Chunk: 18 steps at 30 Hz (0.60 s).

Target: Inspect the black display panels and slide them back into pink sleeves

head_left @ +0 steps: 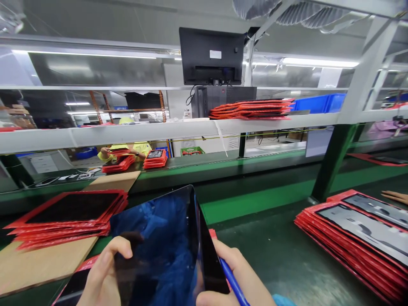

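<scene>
I hold a dark glossy tablet-like panel (165, 238) tilted up in front of me. My left hand (105, 272) grips its left edge, thumb curled onto the glass. My right hand (236, 276) is closed around the panel's right edge and also holds a blue pen (232, 282) that points down and to the right. A red-edged sleeve (213, 233) peeks out behind the panel.
A stack of red-framed black panels (66, 216) lies on a brown board (38, 263) at left. Another red stack (360, 238) sits at right on the green belt (274, 246). More red stacks rest on the shelf (251, 108) below a monitor (212, 55). A worker in yellow (127, 151) stands across the line.
</scene>
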Available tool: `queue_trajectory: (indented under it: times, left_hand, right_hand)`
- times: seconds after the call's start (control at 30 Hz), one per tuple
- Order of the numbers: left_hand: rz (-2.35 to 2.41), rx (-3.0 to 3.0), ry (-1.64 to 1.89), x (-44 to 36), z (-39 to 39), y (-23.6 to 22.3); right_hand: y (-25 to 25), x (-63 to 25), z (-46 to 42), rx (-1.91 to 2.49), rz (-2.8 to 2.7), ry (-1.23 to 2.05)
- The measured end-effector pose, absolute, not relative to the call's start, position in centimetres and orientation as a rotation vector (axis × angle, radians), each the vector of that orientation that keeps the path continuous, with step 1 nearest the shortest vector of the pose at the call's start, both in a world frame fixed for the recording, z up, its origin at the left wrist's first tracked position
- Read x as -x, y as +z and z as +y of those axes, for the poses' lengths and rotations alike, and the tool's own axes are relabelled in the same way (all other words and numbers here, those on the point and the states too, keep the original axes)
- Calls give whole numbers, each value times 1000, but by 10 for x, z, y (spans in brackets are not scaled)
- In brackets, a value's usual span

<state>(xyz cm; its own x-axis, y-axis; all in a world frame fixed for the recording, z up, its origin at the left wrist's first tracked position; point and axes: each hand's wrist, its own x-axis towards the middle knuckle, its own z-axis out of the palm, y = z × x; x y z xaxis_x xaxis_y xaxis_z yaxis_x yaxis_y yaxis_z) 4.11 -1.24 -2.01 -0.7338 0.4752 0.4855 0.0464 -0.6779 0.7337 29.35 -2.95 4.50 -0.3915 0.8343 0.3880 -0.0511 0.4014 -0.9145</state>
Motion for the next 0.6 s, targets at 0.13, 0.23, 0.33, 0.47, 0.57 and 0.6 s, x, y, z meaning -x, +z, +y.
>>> queue_trajectory:
  times: [0.13,0.23,0.33,0.47,0.57,0.6]
  left_hand:
    - [1084,-1009,2438,-50,-16,-3]
    - [1102,-1079,2314,-58,-21,14]
    - [1089,-1197,2320,-62,-24,25]
    - [1109,-1431,2369,-66,-26,30]
    - [1071,-1526,2425,-75,-25,31]
    - [1048,-1543,2449,-79,-25,32]
  right_hand:
    - [36,-295,-28,704,-1812,855]
    - [34,-294,-27,687,-1884,607]
    - [35,-293,-27,652,-1918,471]
    - [32,-291,-28,562,-1988,280]
    - [26,-294,-31,545,-1977,181]
    - [24,-296,-32,549,-1951,174]
